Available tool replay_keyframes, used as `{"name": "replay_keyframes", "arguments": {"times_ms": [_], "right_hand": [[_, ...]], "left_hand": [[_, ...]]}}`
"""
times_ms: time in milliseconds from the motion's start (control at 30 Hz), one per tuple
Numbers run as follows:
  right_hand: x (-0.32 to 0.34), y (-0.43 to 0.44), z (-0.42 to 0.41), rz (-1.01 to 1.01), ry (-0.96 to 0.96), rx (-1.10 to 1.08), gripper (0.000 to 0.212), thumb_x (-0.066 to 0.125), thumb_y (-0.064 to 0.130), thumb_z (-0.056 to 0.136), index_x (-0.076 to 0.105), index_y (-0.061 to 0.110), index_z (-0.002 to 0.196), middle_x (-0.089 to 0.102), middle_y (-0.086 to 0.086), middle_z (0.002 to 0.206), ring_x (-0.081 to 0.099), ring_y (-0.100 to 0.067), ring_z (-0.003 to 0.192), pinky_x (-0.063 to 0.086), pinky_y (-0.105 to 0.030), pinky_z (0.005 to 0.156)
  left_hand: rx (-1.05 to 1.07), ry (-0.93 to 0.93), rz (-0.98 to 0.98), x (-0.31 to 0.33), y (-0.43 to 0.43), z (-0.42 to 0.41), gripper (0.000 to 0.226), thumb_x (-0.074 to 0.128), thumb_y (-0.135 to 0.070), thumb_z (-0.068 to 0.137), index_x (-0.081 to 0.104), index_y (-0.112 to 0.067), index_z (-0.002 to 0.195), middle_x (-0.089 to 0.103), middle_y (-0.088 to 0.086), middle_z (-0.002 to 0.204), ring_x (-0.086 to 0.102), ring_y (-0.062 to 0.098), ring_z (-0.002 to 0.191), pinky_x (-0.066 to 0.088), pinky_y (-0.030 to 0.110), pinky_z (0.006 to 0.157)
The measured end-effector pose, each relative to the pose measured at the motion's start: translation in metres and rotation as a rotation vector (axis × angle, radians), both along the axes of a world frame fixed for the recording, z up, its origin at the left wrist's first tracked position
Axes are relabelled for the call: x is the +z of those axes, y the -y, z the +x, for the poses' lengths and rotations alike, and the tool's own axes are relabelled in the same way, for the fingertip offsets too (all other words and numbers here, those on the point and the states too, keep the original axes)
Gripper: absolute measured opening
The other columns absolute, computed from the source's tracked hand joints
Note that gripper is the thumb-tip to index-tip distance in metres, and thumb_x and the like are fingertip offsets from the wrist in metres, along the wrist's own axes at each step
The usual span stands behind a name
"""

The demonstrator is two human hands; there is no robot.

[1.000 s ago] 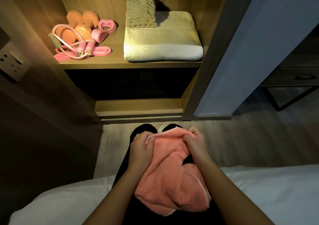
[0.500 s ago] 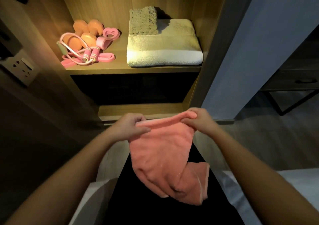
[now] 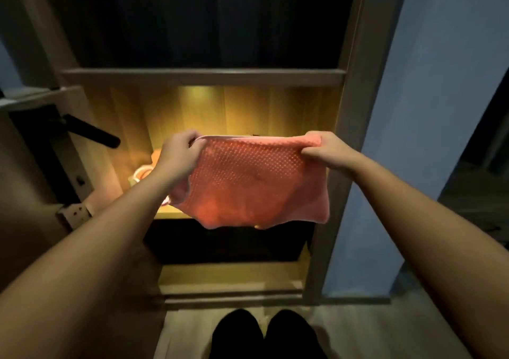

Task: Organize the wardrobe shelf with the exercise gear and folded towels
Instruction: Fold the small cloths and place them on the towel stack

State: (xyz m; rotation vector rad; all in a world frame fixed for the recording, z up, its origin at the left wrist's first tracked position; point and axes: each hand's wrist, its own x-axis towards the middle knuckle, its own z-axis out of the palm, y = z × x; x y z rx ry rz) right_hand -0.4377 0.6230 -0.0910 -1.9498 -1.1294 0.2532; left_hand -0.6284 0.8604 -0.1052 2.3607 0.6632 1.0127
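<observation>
Left hand (image 3: 180,152) and right hand (image 3: 321,149) pinch pink towel (image 3: 253,185) taut at frame centre before lit shelf (image 3: 170,215); folding comes next.

Both arms out! The left hand (image 3: 179,153) and right hand (image 3: 326,152) pinch the top corners of the pink towel (image 3: 256,185), stretched wide before the lit wardrobe shelf (image 3: 170,215). Orange exercise gear (image 3: 147,167) peeks out at the towel's nine o'clock, and dark-clad feet (image 3: 264,336) stand at six o'clock.
</observation>
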Motion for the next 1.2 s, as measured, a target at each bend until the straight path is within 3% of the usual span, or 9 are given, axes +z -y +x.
{"name": "replay_keyframes", "arguments": {"times_ms": [167, 367, 467, 533, 667, 833, 967, 1100, 1200], "right_hand": [[0.017, -0.003, 0.011, -0.069, 0.114, 0.015, 0.018, 0.065, 0.029, 0.091, 0.062, 0.013, 0.1, 0.061, -0.001, 0.099, 0.06, -0.014, 0.093, 0.05, -0.024, 0.076], [0.025, 0.002, 0.016, -0.157, 0.142, 0.083, 0.024, 0.076, 0.029, 0.083, 0.057, 0.017, 0.073, 0.057, 0.004, 0.078, 0.054, -0.009, 0.074, 0.043, -0.02, 0.065], [0.027, 0.001, 0.019, -0.332, 0.168, 0.131, 0.013, 0.072, 0.031, 0.085, 0.067, 0.02, 0.09, 0.062, 0.004, 0.094, 0.059, -0.013, 0.091, 0.047, -0.022, 0.076], [0.025, -0.005, 0.015, -0.46, 0.183, 0.154, 0.031, 0.069, 0.04, 0.086, 0.064, 0.023, 0.112, 0.061, 0.006, 0.112, 0.058, -0.012, 0.105, 0.049, -0.026, 0.086], [0.014, -0.034, -0.019, -0.318, 0.078, 0.279, 0.058, 0.071, 0.05, 0.082, 0.056, 0.023, 0.131, 0.061, 0.008, 0.125, 0.058, -0.007, 0.113, 0.049, -0.028, 0.097], [-0.003, -0.056, -0.041, -0.157, 0.092, 0.286, 0.021, 0.063, 0.023, 0.092, 0.069, 0.005, 0.101, 0.066, -0.009, 0.094, 0.061, -0.018, 0.079, 0.051, -0.028, 0.073], [-0.006, -0.044, -0.023, -0.084, 0.161, 0.12, 0.018, 0.055, 0.015, 0.096, 0.069, 0.005, 0.094, 0.065, -0.005, 0.09, 0.06, -0.012, 0.082, 0.049, -0.029, 0.074], [-0.012, -0.031, -0.004, -0.095, 0.126, -0.027, 0.019, 0.05, 0.017, 0.098, 0.065, 0.017, 0.086, 0.06, 0.004, 0.086, 0.058, -0.014, 0.085, 0.044, -0.027, 0.07], [-0.015, -0.034, -0.01, -0.132, 0.101, 0.085, 0.01, 0.06, 0.026, 0.094, 0.065, 0.021, 0.102, 0.063, 0.006, 0.101, 0.06, -0.011, 0.097, 0.05, -0.025, 0.079]], "left_hand": [[0.074, 0.059, 0.103, 0.02, -0.004, 0.004, 0.022, 0.049, -0.022, 0.1, 0.065, -0.007, 0.093, 0.066, 0.01, 0.09, 0.057, 0.028, 0.086, 0.04, 0.035, 0.07], [0.188, 0.019, 0.107, 0.02, -0.021, 0.004, 0.019, 0.048, -0.028, 0.1, 0.063, -0.02, 0.091, 0.068, 0.008, 0.093, 0.06, 0.03, 0.086, 0.051, 0.041, 0.074], [0.115, 0.082, 0.056, 0.02, -0.013, 0.004, 0.021, 0.045, -0.025, 0.102, 0.062, -0.017, 0.092, 0.066, 0.003, 0.092, 0.058, 0.022, 0.084, 0.045, 0.034, 0.069], [-0.006, 0.049, 0.065, 0.024, -0.001, 0.006, 0.022, 0.048, -0.024, 0.101, 0.066, -0.012, 0.096, 0.067, 0.004, 0.093, 0.059, 0.022, 0.087, 0.046, 0.038, 0.073], [-0.288, -0.178, 0.029, 0.035, 0.034, 0.019, 0.015, 0.063, -0.031, 0.092, 0.07, -0.021, 0.082, 0.066, -0.005, 0.081, 0.06, 0.014, 0.08, 0.046, 0.025, 0.065], [-0.37, -0.374, 0.059, 0.035, 0.048, 0.026, 0.013, 0.065, -0.033, 0.09, 0.068, -0.022, 0.084, 0.065, -0.005, 0.083, 0.061, 0.012, 0.078, 0.05, 0.025, 0.066], [-0.317, -0.559, 0.134, 0.023, 0.024, 0.014, 0.013, 0.058, -0.023, 0.094, 0.067, -0.017, 0.088, 0.066, 0.001, 0.09, 0.062, 0.02, 0.085, 0.045, 0.028, 0.067], [-0.272, -0.374, -0.061, 0.019, 0.012, 0.007, 0.023, 0.05, -0.007, 0.096, 0.068, -0.018, 0.086, 0.066, 0.001, 0.088, 0.06, 0.017, 0.085, 0.046, 0.028, 0.067], [-0.269, -0.183, -0.141, 0.025, 0.022, 0.015, 0.026, 0.053, -0.008, 0.096, 0.065, -0.02, 0.077, 0.063, 0.002, 0.08, 0.058, 0.017, 0.076, 0.044, 0.027, 0.062]]}}
